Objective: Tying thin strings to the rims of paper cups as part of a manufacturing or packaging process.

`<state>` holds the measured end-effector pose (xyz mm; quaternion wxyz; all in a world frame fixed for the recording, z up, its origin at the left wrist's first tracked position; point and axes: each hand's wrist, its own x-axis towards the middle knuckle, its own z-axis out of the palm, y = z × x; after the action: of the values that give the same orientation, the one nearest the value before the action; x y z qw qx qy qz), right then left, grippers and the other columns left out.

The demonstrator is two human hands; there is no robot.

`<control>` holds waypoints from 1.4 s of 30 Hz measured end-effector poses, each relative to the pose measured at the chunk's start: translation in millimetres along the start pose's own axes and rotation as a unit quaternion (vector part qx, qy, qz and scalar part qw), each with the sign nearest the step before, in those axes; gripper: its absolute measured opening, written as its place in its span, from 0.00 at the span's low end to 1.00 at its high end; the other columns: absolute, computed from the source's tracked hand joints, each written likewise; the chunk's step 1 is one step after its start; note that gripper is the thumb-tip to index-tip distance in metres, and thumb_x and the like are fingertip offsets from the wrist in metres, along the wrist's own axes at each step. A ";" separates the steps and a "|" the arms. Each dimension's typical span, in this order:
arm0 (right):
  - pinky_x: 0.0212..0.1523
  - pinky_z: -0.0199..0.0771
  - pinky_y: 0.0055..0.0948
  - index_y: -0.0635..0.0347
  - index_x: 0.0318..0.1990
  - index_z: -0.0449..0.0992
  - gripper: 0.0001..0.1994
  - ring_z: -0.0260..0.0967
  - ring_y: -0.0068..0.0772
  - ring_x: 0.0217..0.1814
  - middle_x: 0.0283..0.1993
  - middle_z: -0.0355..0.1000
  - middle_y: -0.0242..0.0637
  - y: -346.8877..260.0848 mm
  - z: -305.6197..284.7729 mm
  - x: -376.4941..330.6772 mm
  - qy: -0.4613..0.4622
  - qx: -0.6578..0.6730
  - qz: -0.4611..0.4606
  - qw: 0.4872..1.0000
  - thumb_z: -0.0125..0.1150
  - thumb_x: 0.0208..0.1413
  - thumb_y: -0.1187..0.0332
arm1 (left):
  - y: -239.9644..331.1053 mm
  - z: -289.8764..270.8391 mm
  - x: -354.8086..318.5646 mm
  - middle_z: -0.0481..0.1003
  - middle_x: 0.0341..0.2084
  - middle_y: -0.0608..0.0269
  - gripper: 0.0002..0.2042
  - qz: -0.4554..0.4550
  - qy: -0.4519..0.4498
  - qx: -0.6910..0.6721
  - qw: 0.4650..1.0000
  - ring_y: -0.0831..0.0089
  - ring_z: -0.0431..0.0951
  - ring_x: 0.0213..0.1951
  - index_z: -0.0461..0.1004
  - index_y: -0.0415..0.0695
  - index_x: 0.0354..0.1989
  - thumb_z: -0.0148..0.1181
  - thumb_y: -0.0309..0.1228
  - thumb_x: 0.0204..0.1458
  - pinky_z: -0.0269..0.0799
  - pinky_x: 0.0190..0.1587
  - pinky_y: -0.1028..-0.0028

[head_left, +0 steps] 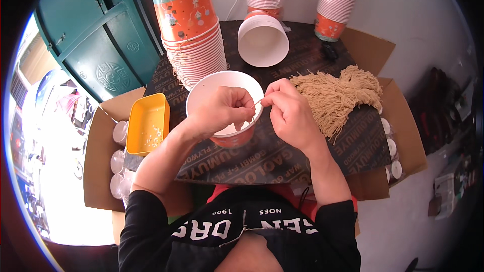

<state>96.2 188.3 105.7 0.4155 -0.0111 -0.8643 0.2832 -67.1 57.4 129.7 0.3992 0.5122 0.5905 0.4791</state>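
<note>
A white-lined paper bucket (201, 88) with an orange outside stands upright on the dark table, its mouth facing up. Over its near rim, my left hand (227, 107) pinches a thin tan string. My right hand (291, 108) is at the bucket's right edge, thumb and forefinger closed on the same string (258, 103), a short piece of which shows between the two hands. To the right of my right hand lies a large bundle of tan strings (340, 95). Part of the bucket's rim and inside is hidden behind my left hand.
A tall stack of nested orange and green buckets (194, 35) rises behind the bucket. One bucket (263, 43) lies on its side; more stacks (339, 0) stand behind. A yellow tray (147, 123) with small white bits sits left. Open cardboard boxes (103, 171) flank the table (242, 163).
</note>
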 end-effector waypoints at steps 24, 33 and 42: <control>0.35 0.73 0.35 0.67 0.31 0.72 0.06 0.72 0.42 0.36 0.39 0.69 0.42 -8.9 18.9 -20.2 0.031 0.024 -0.056 0.998 0.62 0.47 0.84 | -2.5 0.1 4.7 0.75 0.24 0.62 0.04 -0.017 0.019 0.016 1.000 0.79 0.74 0.28 0.72 0.36 0.30 0.61 0.20 0.52 0.69 0.33 0.79; 0.34 0.74 0.33 0.70 0.39 0.77 0.08 0.74 0.40 0.34 0.41 0.69 0.44 5.7 19.8 -21.1 0.063 0.041 -0.010 0.997 0.60 0.51 0.84 | -0.7 1.4 -0.4 0.76 0.26 0.65 0.04 0.002 0.023 0.053 0.998 0.80 0.74 0.32 0.75 0.38 0.30 0.64 0.23 0.49 0.70 0.37 0.78; 0.37 0.72 0.39 0.66 0.36 0.75 0.04 0.71 0.47 0.37 0.37 0.69 0.43 17.7 20.4 -16.5 0.017 0.047 -0.025 0.998 0.58 0.53 0.81 | -10.2 21.6 -1.4 0.77 0.26 0.61 0.05 0.138 0.121 0.255 0.949 0.73 0.78 0.30 0.74 0.38 0.34 0.62 0.21 0.49 0.74 0.36 0.73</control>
<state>88.4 189.1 75.1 0.4373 0.0249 -0.8426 0.3133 -48.4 59.3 114.9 0.1109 0.6114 0.6605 0.4214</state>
